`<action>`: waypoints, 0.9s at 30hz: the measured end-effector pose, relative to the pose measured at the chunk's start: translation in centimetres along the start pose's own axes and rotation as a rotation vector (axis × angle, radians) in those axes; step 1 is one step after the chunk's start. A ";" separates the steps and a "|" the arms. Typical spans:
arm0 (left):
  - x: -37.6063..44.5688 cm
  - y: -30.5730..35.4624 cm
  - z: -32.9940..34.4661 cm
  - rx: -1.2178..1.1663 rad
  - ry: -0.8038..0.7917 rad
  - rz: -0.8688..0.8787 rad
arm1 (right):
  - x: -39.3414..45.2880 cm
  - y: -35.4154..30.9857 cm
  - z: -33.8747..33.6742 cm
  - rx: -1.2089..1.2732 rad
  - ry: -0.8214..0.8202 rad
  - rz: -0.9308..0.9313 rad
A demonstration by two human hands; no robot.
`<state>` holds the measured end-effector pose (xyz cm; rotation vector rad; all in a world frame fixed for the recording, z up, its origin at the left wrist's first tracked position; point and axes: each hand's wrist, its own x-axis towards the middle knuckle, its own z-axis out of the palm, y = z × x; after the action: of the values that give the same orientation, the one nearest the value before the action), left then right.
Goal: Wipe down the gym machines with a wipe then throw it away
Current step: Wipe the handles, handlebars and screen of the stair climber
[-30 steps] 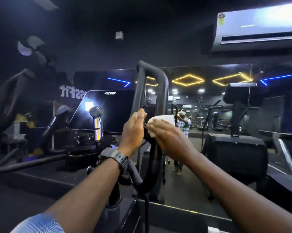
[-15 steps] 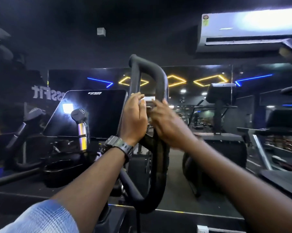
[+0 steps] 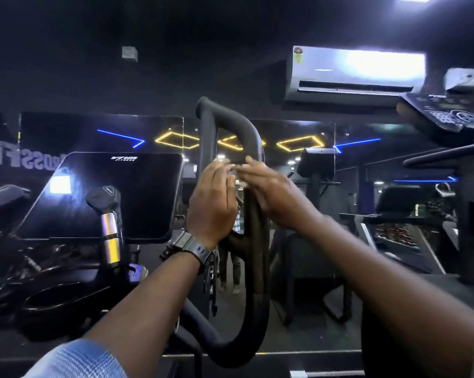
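Wall lettering (image 3: 17, 162): pale mirrored letters are seen at the far left edge, partly cut off by the frame.
Console screen (image 3: 107, 197): a dark tilted panel is set left of centre, with a small white logo near its top edge and a bright light reflected at its left side.
Short handle (image 3: 105, 197): a capped post with a shiny metal band is seen in front of the screen's lower half.
Cup holder (image 3: 53, 301): a dark round ring is seen low on the left, below the screen.
Sleeve (image 3: 74, 361): a pale blue cuff is seen at the bottom left corner.
Watch (image 3: 186, 249): a dark strap is worn on the left wrist.
Left hand (image 3: 212, 203): it is raised against the left bar of the handle loop, back toward the camera, fingers nearly straight and close together; whether anything is pinched at the fingertips cannot be told.
Handle loop (image 3: 253, 268): a black padded loop is seen upright in the centre, between the two forearms.
Wipe (image 3: 231, 167): only a thin pale strip is seen where the fingertips of both hands meet on the loop; its outline is blurred.
Right hand (image 3: 274, 192): it is laid over the right bar of the loop, fingers stretched toward the left hand; the grip on the wipe is hidden and cannot be told.
Mirror (image 3: 293, 143): yellow diamond lights and blue lines are reflected behind the loop.
Air conditioner (image 3: 356, 72): a white unit is mounted high on the right.
Neighbouring machine (image 3: 448, 165): dark bars and a console are seen at the far right.
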<state>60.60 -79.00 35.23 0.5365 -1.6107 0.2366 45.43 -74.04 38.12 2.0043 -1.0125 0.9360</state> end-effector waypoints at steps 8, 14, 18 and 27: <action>1.2 -0.8 -0.2 -0.011 0.048 0.017 | -5.8 -1.0 -0.9 -0.152 -0.196 -0.373; 1.4 -0.9 0.0 0.018 0.054 0.062 | 5.5 3.9 -3.7 -0.288 0.077 -0.153; 1.3 -0.9 0.1 0.069 0.045 0.086 | 1.6 1.6 -2.0 -0.125 0.155 -0.079; 1.1 -0.8 0.2 0.088 0.031 0.086 | 6.3 3.6 -2.3 -0.097 0.217 -0.018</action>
<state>60.71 -79.99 36.12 0.5286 -1.6009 0.3800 44.43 -76.01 45.37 1.7858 -0.8996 1.0493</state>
